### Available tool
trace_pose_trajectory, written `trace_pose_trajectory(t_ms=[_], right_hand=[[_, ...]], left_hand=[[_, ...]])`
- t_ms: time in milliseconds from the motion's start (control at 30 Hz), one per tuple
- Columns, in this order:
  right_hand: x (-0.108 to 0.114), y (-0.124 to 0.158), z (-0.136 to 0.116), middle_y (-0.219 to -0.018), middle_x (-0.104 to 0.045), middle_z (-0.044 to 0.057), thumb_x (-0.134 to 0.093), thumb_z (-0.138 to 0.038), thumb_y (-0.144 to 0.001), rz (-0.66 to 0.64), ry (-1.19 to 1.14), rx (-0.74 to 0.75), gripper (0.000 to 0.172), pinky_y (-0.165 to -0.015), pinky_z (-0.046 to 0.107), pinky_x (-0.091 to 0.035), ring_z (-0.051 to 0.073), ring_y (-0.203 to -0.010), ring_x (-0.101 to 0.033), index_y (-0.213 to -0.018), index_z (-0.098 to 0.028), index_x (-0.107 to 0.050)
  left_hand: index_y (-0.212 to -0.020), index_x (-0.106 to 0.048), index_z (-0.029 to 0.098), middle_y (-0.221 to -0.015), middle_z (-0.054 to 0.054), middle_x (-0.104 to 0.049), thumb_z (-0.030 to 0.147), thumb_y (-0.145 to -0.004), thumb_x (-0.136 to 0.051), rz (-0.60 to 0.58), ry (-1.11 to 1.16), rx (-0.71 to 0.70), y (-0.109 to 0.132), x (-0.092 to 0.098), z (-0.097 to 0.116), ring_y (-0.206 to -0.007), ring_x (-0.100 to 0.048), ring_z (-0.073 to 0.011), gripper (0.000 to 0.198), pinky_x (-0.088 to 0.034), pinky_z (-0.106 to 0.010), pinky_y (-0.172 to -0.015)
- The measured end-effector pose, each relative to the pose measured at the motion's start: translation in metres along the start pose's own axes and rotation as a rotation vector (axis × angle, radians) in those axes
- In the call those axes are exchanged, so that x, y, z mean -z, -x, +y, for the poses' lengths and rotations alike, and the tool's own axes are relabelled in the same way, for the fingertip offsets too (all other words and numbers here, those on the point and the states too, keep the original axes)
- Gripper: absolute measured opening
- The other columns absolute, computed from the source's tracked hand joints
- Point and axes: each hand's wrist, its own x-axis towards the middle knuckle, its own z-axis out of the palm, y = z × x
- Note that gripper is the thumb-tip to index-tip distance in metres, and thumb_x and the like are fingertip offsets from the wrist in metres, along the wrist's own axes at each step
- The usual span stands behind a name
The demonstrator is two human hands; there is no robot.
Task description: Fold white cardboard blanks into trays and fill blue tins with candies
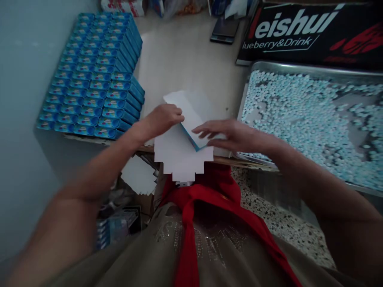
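White card (pixel 191 111), folded — left hand (pixel 165 118) pinching edge, right hand (pixel 229 134) loose-fingered over it

drab brown top (pixel 155 259), sparkly dotted pattern (pixel 209 244) across front; red cloth (pixel 221 199) tied over it, knot (pixel 188 211) near centre

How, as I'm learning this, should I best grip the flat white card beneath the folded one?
Probably pinch the flat white card by its narrow end tab, from the near side: that end juts past the table, likely leaving thumb room underneath.
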Motion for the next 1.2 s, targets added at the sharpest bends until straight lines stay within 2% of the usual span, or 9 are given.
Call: trace_pose_trajectory(t_ms=[133, 267, 367, 467, 633, 767, 900, 1067, 1200], right_hand=[[0.028, -0.004, 0.031, -0.153, -0.064, 0.007, -0.049, 0.000, -0.093, 0.083, 0.451, 0.072, 0.059, -0.127, 0.061, -0.034, 0.031, -0.152, -0.048, -0.141, -0.027, -0.067], [0.020, -0.029, 0.067, -0.111, -0.077, 0.004, -0.047, -0.008, -0.101, 0.047, 0.653, 0.109, 0.039, -0.127, 0.059, -0.033, 0.027, -0.122, -0.065, -0.110, -0.029, -0.079], [-0.003, -0.042, 0.064, -0.104, -0.074, 0.007, -0.040, -0.013, -0.106, 0.083, 0.673, 0.138, 0.042, -0.111, 0.048, -0.044, 0.024, -0.103, -0.064, -0.115, -0.027, -0.078], [-0.028, -0.048, 0.039, -0.107, -0.072, 0.011, -0.040, -0.011, -0.105, 0.088, 0.650, 0.083, 0.043, -0.090, 0.039, -0.045, 0.025, -0.101, -0.059, -0.127, -0.024, -0.075], [-0.049, -0.070, 0.020, -0.106, -0.071, 0.009, -0.039, -0.011, -0.106, 0.046, 0.468, -0.011, 0.040, -0.085, 0.035, -0.044, 0.023, -0.099, -0.060, -0.128, -0.024, -0.070], [-0.056, -0.087, 0.032, -0.104, -0.070, 0.008, -0.042, -0.019, -0.109, 0.045, 0.350, -0.139, 0.030, -0.084, 0.034, -0.046, 0.022, -0.094, -0.060, -0.125, -0.021, -0.067], [-0.078, -0.076, 0.030, -0.125, -0.066, 0.016, -0.047, -0.031, -0.110, 0.167, 0.622, -0.161, 0.027, -0.099, 0.045, -0.041, 0.032, -0.117, -0.053, -0.119, -0.019, -0.070], [-0.115, -0.054, 0.017, -0.124, -0.066, 0.016, -0.047, -0.029, -0.109, 0.231, 0.740, -0.251, 0.031, -0.100, 0.044, -0.039, 0.033, -0.117, -0.050, -0.132, -0.018, -0.066], [-0.124, -0.056, 0.016, -0.118, -0.067, 0.015, -0.044, -0.032, -0.111, 0.264, 0.772, -0.328, 0.028, -0.091, 0.042, -0.037, 0.031, -0.108, -0.051, -0.118, -0.020, -0.069]], left_hand=[[-0.083, -0.071, 0.023, -0.090, -0.005, -0.071, 0.009, -0.097, -0.051, -0.239, 0.044, -0.285, -0.032, 0.015, -0.043, -0.097, -0.068, -0.0204, 0.028, -0.052, -0.032, -0.090], [-0.076, -0.067, 0.022, -0.106, -0.007, -0.075, 0.007, -0.098, -0.051, -0.307, 0.098, -0.379, -0.051, 0.026, -0.057, -0.121, -0.063, -0.0216, 0.030, -0.050, -0.038, -0.106], [-0.091, -0.072, 0.019, -0.119, -0.008, -0.073, 0.010, -0.103, -0.049, -0.081, 0.135, -0.113, -0.032, 0.042, -0.037, -0.129, -0.058, -0.0219, 0.027, -0.045, -0.042, -0.113], [-0.115, -0.071, 0.007, -0.111, -0.013, -0.070, 0.024, -0.114, -0.027, 0.098, 0.088, 0.279, 0.012, 0.047, 0.021, -0.111, -0.066, -0.0210, 0.048, -0.049, -0.039, -0.098], [-0.106, -0.070, 0.018, -0.101, -0.014, -0.074, 0.036, -0.112, -0.042, 0.193, 0.066, 0.716, 0.060, -0.002, 0.112, -0.096, -0.068, -0.0285, 0.034, -0.050, -0.039, -0.083], [-0.108, -0.067, 0.019, -0.094, -0.012, -0.073, 0.030, -0.112, -0.039, 0.283, 0.202, 0.902, 0.044, -0.041, 0.094, -0.093, -0.067, -0.0287, 0.030, -0.048, -0.041, -0.085], [-0.100, -0.068, 0.021, -0.099, -0.010, -0.069, 0.036, -0.110, -0.050, 0.269, 0.294, 0.836, 0.039, -0.050, 0.062, -0.097, -0.063, -0.0270, 0.025, -0.049, -0.039, -0.087], [-0.115, -0.071, 0.021, -0.121, -0.016, -0.066, 0.049, -0.108, -0.050, 0.318, 0.126, 0.603, 0.070, -0.060, 0.079, -0.116, -0.056, -0.0329, 0.036, -0.041, -0.050, -0.107], [-0.114, -0.069, 0.021, -0.112, -0.017, -0.067, 0.048, -0.109, -0.046, 0.196, 0.098, 0.601, 0.079, -0.068, 0.089, -0.108, -0.057, -0.0348, 0.037, -0.044, -0.048, -0.094]])
